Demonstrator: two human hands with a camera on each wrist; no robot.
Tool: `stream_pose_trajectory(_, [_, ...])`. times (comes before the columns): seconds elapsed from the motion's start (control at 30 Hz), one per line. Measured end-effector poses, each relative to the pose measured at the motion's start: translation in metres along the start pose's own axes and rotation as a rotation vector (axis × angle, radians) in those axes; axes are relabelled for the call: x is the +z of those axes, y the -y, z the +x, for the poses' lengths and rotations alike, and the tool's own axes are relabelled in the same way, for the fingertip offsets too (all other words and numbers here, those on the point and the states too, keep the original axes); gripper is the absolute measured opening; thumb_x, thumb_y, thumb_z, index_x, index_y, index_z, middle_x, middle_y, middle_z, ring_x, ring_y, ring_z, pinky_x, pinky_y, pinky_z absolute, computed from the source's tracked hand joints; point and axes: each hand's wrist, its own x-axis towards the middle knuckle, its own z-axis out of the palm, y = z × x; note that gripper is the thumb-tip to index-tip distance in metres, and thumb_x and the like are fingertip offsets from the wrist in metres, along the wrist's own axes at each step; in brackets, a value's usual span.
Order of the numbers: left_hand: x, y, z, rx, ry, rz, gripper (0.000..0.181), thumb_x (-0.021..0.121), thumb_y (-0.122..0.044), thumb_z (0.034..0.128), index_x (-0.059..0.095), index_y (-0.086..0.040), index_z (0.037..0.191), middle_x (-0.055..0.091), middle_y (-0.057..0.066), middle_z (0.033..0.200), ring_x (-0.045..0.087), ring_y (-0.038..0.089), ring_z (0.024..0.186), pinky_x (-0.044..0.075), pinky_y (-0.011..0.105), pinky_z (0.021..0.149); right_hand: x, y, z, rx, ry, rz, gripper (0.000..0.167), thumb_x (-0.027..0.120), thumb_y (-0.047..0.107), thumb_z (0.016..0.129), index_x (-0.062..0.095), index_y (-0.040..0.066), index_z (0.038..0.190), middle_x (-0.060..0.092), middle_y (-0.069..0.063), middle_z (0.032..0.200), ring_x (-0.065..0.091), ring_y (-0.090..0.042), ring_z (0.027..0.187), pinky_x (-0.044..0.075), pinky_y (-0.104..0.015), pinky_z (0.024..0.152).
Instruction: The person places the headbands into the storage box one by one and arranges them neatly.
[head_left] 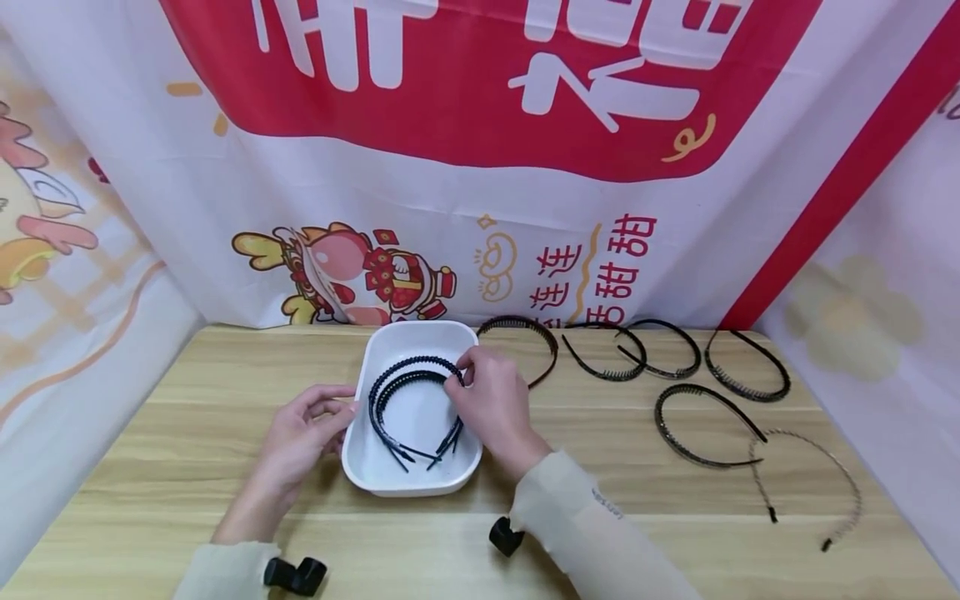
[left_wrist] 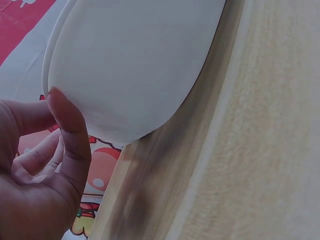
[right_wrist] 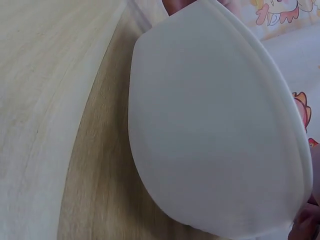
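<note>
A white rectangular basin (head_left: 412, 490) stands on the wooden table, with several black headbands (head_left: 377, 398) lying overlapped inside it. At the basin's left side my left hand (head_left: 303, 429) pinches the rim between thumb and fingers; the left wrist view shows the fingertips at the edge of the white wall (left_wrist: 130, 65). My right hand (head_left: 495, 404) reaches over the right rim and pinches the upper right part of a black headband in the basin. Its fingertips partly hide the band. In the right wrist view the basin's wall (right_wrist: 210, 120) covers most of the work.
Right of the basin, several headbands lie spread on the table (head_left: 187, 475): a brown one (head_left: 557, 350) by the curtain, dark ones (head_left: 660, 417) further right, and a thin twisted one (head_left: 847, 475) near the right edge. Printed curtains (head_left: 420, 200) enclose the back and sides.
</note>
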Motion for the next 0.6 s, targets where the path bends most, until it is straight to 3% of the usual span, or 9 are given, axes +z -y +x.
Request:
stream_pose_trajectory(0.23, [0.0017, 0.0008, -0.0003, 0.011, 0.002, -0.007, 0.048, 0.075, -0.022, 0.1033, 0.058, -0.008, 0.146, 0.071, -0.006, 0.1, 0.065, 0.011, 0.076, 0.06, 0.026, 0.068, 0.0032, 0.002, 0.0008, 0.034, 0.004, -0.057, 0.013, 0.083, 0.021, 0.088, 0.078, 0.015, 0.099, 0.07, 0.003, 0.08, 0.06, -0.013, 0.072, 0.051, -0.032, 0.065])
stream_pose_trajectory(0.6, [0.0016, 0.0001, -0.0019, 0.017, 0.006, -0.005, 0.047, 0.073, -0.021, 0.1042, 0.058, -0.007, 0.146, 0.072, -0.006, 0.101, 0.065, 0.011, 0.075, 0.06, 0.026, 0.068, 0.0078, 0.0014, 0.0012, 0.019, 0.024, -0.119, 0.013, 0.082, 0.023, 0.088, 0.077, 0.016, 0.098, 0.065, 0.005, 0.078, 0.059, -0.013, 0.07, 0.049, -0.033, 0.064])
